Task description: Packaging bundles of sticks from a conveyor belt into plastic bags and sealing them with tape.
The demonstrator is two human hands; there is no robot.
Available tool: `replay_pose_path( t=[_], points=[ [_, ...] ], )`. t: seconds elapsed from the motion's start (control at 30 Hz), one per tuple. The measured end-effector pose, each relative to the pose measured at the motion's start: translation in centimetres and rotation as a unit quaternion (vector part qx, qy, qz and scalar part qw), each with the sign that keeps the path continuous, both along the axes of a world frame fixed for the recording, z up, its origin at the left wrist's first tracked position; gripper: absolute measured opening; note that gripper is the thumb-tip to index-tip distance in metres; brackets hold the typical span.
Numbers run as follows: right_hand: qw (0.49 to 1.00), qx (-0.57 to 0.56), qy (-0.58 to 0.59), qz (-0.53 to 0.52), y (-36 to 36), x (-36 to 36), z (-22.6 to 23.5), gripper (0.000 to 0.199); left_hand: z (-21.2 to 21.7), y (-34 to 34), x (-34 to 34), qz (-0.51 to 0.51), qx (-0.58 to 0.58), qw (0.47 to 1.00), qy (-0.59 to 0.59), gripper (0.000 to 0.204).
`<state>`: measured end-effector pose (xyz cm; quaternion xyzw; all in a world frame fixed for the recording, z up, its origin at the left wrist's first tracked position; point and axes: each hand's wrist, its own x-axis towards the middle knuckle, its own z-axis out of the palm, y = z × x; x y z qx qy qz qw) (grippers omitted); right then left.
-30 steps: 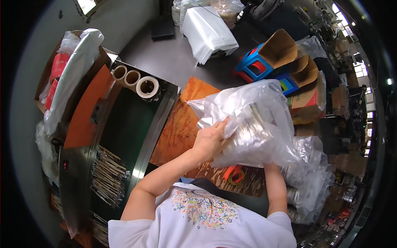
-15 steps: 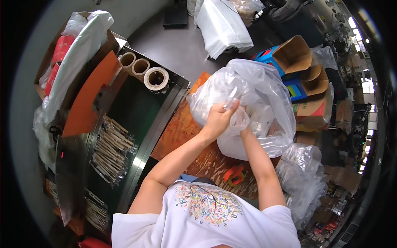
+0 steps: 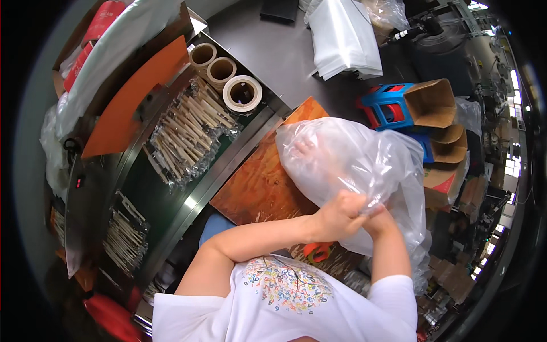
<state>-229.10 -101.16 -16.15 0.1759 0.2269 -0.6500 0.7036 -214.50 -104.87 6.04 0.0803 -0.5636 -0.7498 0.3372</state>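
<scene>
A large clear plastic bag (image 3: 364, 165) billows over an orange-brown board (image 3: 259, 182) in front of me. My left hand (image 3: 337, 215) is closed on the gathered plastic at the bag's mouth, near its lower edge. My right forearm runs up beside that hand and goes into the mouth. Fingers of my right hand (image 3: 303, 148) show faintly through the plastic at the bag's upper left, pressed against its inside. Whether that hand holds anything is blurred by the film.
Left of the board runs a dark green machine bed with packets of wooden sticks (image 3: 188, 134) and three tape rolls (image 3: 242, 94). A stack of white bags (image 3: 347, 37) lies on the floor behind. A blue stool (image 3: 387, 105) and cardboard boxes (image 3: 430, 102) stand right. An orange tool (image 3: 316, 249) lies near my chest.
The bag has been turned and puffed out. My left hand slid from its side down to the gathered mouth, and my right arm has gone up inside it.
</scene>
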Motion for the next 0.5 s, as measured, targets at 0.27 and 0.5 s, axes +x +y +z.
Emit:
replay_pose_path(
  t=[0.27,0.5],
  points=[
    [0.807,-0.100,0.525,0.252,-1.7,-5.2,7.5,0.040,-3.2,-3.1,3.6,-0.065,-0.016,0.995,-0.070,0.016],
    [0.416,0.121,0.807,0.402,4.2,-0.7,12.8,0.033,-1.8,-5.4,5.8,-0.053,0.142,0.981,-0.122,0.028]
  ],
)
